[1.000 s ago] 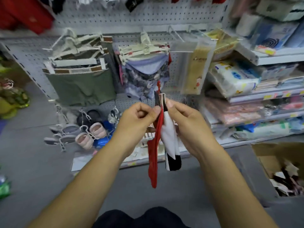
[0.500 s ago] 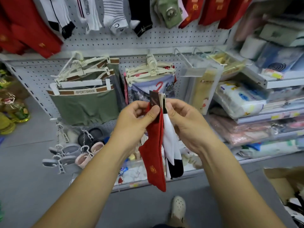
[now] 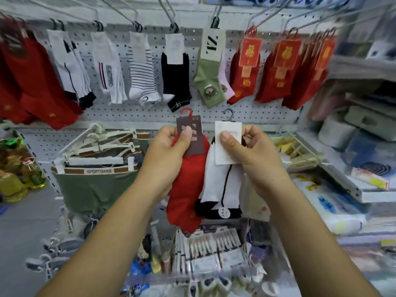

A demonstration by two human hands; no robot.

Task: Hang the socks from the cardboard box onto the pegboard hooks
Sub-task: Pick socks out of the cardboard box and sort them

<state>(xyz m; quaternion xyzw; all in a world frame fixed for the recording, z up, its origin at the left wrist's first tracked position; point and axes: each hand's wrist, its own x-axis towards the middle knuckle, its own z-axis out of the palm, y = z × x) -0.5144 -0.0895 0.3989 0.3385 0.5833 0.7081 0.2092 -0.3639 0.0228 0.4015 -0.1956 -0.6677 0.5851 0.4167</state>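
Observation:
My left hand (image 3: 169, 151) pinches the brown card tag of a red sock pair (image 3: 188, 189) that has a small red hanger hook on top. Beside it my right hand (image 3: 250, 151) pinches the white card tag of a white and black sock pair (image 3: 222, 185) with a grey hook. Both pairs hang side by side at chest height, in front of the white pegboard (image 3: 246, 112). Above them long metal pegboard hooks (image 3: 216, 11) carry rows of hung socks: red, white, striped, black, green. The cardboard box is out of view.
Olive underwear on white hangers (image 3: 94, 168) hangs at the lower left of the pegboard. Shelves with packaged goods (image 3: 351, 168) stand on the right. More small packets and slippers (image 3: 205, 249) sit low, below my hands.
The two sock pairs, held together before, are now pulled apart, one in each hand. My head has tilted up, bringing the top row of hung socks into view, and the box has left the frame.

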